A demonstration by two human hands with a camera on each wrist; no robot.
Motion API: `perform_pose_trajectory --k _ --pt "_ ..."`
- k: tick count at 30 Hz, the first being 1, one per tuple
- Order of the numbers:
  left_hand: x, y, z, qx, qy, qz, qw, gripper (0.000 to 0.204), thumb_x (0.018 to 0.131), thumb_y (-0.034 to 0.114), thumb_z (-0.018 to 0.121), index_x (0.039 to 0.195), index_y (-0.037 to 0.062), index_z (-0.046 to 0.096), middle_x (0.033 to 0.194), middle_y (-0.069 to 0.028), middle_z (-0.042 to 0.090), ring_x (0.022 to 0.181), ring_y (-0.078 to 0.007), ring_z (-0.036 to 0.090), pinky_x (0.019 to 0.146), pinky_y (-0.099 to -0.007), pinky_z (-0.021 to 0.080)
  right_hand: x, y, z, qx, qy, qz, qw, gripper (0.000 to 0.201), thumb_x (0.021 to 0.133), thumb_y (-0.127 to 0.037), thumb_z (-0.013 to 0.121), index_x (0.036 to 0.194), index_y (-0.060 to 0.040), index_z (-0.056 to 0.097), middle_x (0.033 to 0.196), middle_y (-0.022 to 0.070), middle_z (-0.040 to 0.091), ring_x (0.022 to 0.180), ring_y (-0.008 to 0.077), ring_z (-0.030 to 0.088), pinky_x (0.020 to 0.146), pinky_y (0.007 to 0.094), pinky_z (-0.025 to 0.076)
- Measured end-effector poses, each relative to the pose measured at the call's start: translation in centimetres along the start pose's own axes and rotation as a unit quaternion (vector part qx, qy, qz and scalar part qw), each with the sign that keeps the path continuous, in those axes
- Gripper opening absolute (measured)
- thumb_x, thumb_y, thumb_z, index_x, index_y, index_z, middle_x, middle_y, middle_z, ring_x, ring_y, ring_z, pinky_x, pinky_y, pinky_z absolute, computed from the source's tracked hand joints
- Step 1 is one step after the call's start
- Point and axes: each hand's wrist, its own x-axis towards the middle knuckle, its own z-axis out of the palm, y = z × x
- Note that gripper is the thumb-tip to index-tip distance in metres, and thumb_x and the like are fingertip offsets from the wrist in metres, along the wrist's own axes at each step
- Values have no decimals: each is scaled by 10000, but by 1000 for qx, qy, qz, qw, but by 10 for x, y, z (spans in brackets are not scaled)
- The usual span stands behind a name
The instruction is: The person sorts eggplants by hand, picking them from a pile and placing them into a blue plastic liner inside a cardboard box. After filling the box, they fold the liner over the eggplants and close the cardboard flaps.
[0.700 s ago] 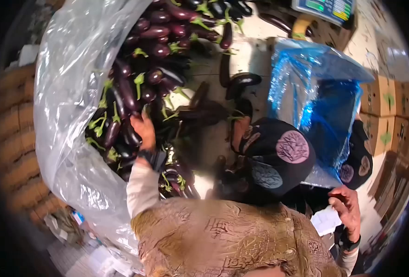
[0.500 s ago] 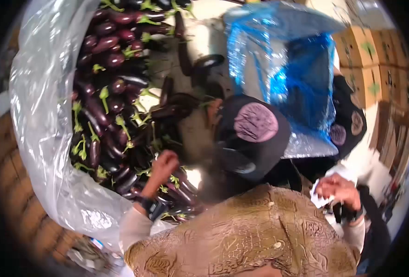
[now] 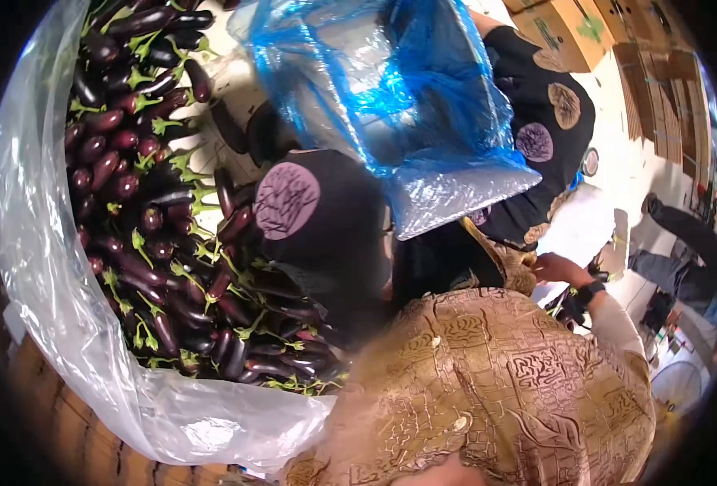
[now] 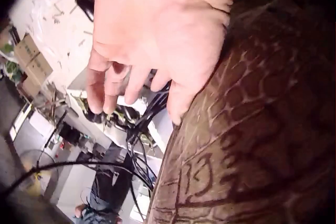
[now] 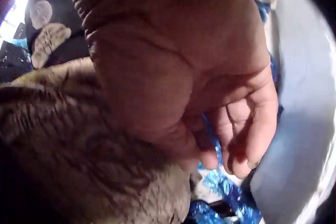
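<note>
My left hand [image 4: 152, 29] appears in the left wrist view with its palm showing. Its fingers hang loosely bent and hold nothing, close beside the brown patterned garment [image 4: 247, 129]; in the head view it is hidden. At the lower right of the head view, my right hand [image 3: 559, 269] is at the garment's edge. The right wrist view shows its fingers [image 5: 257, 129] loosely curled with the thumb near the cloth, and blue plastic shows through the gap between them. Purple eggplants [image 3: 106, 121] with green stems lie heaped at the left, away from both hands.
Clear plastic sheeting [image 3: 42, 308] borders the heap. A blue plastic liner [image 3: 464, 190] spreads open ahead. Close in front is a person in dark clothing with round printed patches [image 3: 287, 201]. Cardboard boxes [image 3: 565, 36] stand at the far right. Black cables [image 4: 139, 129] hang below the left hand.
My left hand has left the eggplants and dropped out of the head view. My right hand has moved up and inward to the garment. The head view has swung right, and the patched person appears further left.
</note>
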Motion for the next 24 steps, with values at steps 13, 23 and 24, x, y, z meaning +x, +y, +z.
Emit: perform_pose_trajectory --k 13,23,24 --pt "-25 9 -9 -39 -66 16 997 747 860 388 682 1427 -2 392 1471 -178 420 1361 -280 372 1118 -423 298 64 56 74 -310 16 -84 947 493 850 -210 640 1293 -28 523 1227 103 611 1117 249 581 950 331 472" --pt "-46 10 -31 -59 -107 25 992 760 860 393 683 1434 -4 380 1479 -177 409 1366 -281 363 1123 -421 291 74 120 98 -306 65 -147 938 535 846 -209 643 1327 -32 490 1278 107 578 1167 253 545 986 323 442" --pt "-47 10 -33 -62 -107 25 992 762 860 394 683 1435 -5 379 1480 -177 408 1366 -281 362 1124 -421 290 77 125 96 -309 71 -154 936 539 846 -209 644 1330 -32 487 1283 107 575 1172 253 542 990 322 439"
